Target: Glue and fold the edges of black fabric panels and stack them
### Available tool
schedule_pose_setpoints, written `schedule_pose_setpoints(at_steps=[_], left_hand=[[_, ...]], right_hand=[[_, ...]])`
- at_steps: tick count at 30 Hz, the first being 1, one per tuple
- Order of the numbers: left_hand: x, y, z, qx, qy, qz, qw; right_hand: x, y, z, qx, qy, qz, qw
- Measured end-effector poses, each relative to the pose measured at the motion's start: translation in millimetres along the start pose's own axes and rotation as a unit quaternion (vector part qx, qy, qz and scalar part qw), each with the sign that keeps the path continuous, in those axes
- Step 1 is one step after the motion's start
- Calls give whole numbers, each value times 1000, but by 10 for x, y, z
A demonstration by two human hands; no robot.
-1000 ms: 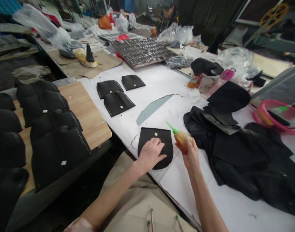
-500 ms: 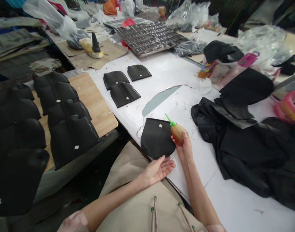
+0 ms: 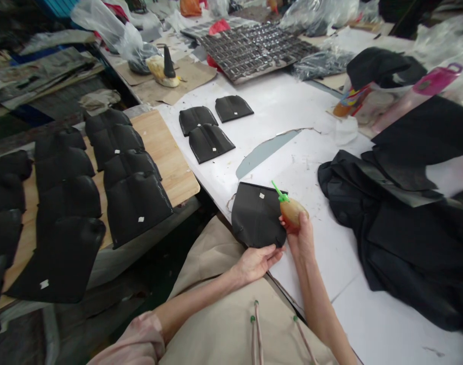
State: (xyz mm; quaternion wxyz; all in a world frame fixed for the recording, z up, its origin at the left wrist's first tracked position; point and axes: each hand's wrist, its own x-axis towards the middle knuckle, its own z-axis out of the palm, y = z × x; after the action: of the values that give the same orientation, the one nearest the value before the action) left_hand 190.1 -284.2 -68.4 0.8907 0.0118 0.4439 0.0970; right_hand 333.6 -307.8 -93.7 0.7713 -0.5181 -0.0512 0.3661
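Observation:
A rounded black panel point(image 3: 256, 218) with a small white tag lies on the white-covered table, close to my body. At its lower edge, the thumb and fingers of my left hand point(image 3: 256, 262) are closed on the rim. My right hand point(image 3: 300, 237) is wrapped round a soft squeeze bottle point(image 3: 293, 213) of amber liquid. Its thin green nozzle point(image 3: 280, 191) points up and left over the panel's right side. Three similar black panels point(image 3: 211, 143) lie farther up the table.
Overlapping black panels point(image 3: 134, 210) cover much of a wooden board point(image 3: 166, 147) on the left. A heap of black fabric point(image 3: 387, 228) and a pink bottle point(image 3: 417, 96) are at the right. Behind stand a dark gridded panel point(image 3: 254, 50) and a yellowish pot with a black cone point(image 3: 168, 63).
My left hand's fingers have closed in on the panel's lower edge. The squeeze bottle stays in my right hand near the panel. The view has turned left.

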Motion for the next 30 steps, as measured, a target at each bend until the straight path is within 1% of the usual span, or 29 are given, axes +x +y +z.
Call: schedule_pose_setpoints(at_steps=[3,9,12,15,17,19,22,23,25,28,30], left_hand=[[-4,38,-32,-3,-25,-15,1000],[-4,28,-17,29,-7,-11,1000],[-44,33,-36,51,-1,-4,999],[-144,86,-107,96,-1,5,995],[-222,137,-172,123,-4,28,992],[-279,184,-234,131,15,50,990],[-292,224,-296,98,49,32,993],[-276,227,-310,88,47,21,995],[-225,221,-340,84,28,13,996],[-147,202,-429,137,17,26,990],[-140,207,-526,218,16,27,975]], right_hand=[[-4,-1,-41,19,-2,0,1000],[26,0,-125,34,3,13,999],[30,18,-141,32,3,10,999],[26,25,-132,35,3,8,999],[23,26,-118,35,-1,8,999],[22,28,-102,33,-7,8,999],[23,34,-84,34,-9,5,999],[25,34,-83,37,-6,6,999],[28,21,-96,48,2,14,999],[21,-53,-176,49,23,15,998],[-5,-150,-277,15,48,-10,999]])
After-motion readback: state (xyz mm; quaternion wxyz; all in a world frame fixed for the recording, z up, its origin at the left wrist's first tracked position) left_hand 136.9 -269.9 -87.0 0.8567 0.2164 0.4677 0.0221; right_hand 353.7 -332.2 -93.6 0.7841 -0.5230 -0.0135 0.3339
